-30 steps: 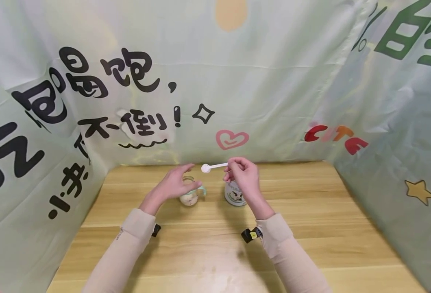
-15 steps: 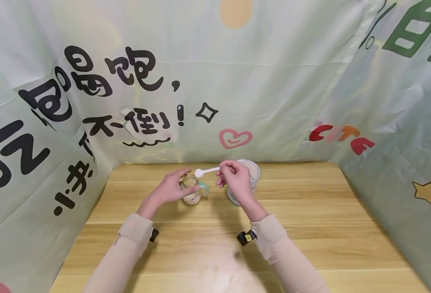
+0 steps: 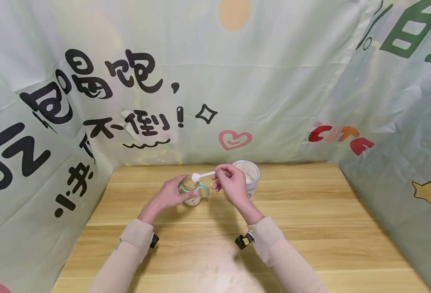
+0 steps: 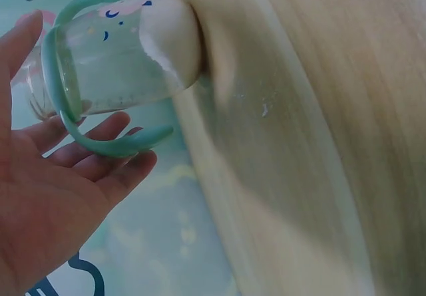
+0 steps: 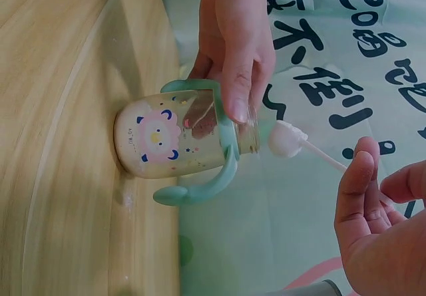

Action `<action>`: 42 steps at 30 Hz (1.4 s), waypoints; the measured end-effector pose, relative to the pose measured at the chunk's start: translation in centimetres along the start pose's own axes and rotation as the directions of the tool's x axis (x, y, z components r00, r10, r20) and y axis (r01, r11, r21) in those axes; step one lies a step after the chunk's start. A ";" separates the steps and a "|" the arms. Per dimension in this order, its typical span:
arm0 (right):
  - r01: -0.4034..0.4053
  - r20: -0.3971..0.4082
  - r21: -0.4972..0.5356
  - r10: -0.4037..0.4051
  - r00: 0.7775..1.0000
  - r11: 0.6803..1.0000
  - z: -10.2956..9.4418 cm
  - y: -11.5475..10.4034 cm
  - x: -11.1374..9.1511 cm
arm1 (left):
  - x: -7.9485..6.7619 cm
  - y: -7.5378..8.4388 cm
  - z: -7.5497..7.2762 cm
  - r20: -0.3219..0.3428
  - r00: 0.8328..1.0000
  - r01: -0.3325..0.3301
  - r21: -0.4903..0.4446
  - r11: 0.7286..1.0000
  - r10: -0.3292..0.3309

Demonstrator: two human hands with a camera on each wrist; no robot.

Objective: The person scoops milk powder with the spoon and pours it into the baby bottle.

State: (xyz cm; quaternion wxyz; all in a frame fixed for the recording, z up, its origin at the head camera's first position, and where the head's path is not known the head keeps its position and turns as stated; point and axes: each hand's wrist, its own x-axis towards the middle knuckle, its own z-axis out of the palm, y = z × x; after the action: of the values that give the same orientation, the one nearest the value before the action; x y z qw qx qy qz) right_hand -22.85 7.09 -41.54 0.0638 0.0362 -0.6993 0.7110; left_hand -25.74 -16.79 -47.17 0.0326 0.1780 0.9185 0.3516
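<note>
A clear baby bottle (image 5: 156, 136) with mint-green handles (image 4: 110, 144) and a printed animal stands uncapped on the wooden table, white powder at its bottom (image 4: 170, 36). My left hand (image 3: 169, 193) holds it around the neck, thumb on one side and fingers on the other. Between thumb and fingers, my right hand (image 3: 231, 181) pinches the thin handle of a white measuring scoop (image 5: 287, 140). Heaped with powder, the scoop's bowl is just above the bottle's mouth. Behind my right hand stands an open milk powder can (image 3: 252, 185), partly hidden, with pale powder inside.
Printed cloth walls (image 3: 274, 101) enclose the table (image 3: 201, 256) at the back and both sides. A small spill of white powder (image 4: 266, 106) lies on the wood beside the bottle.
My right hand has carried the filled scoop left and down, from in front of the can to the bottle's mouth. My left hand has closed in from hovering near the bottle to its neck.
</note>
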 end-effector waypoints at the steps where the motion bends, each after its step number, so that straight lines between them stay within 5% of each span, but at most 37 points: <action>1: 0.002 0.004 -0.005 -0.002 1.000 1.000 0.1 0.0 0.0 | 0.0 0.0 0.1 -0.003 1.000 0.000 0.001 1.000 0.000; 42: 0.023 0.052 -0.126 -0.017 0.998 0.992 1.3 0.9 -0.4 | 0.0 -0.1 0.6 -0.023 0.999 0.039 -0.008 0.999 -0.039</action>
State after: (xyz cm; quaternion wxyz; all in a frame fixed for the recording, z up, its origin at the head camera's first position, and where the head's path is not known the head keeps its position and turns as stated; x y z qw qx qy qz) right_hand -22.61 5.74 -42.49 0.0552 0.0572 -0.7439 0.6636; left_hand -25.63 -16.49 -47.67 0.0295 0.1559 0.9207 0.3564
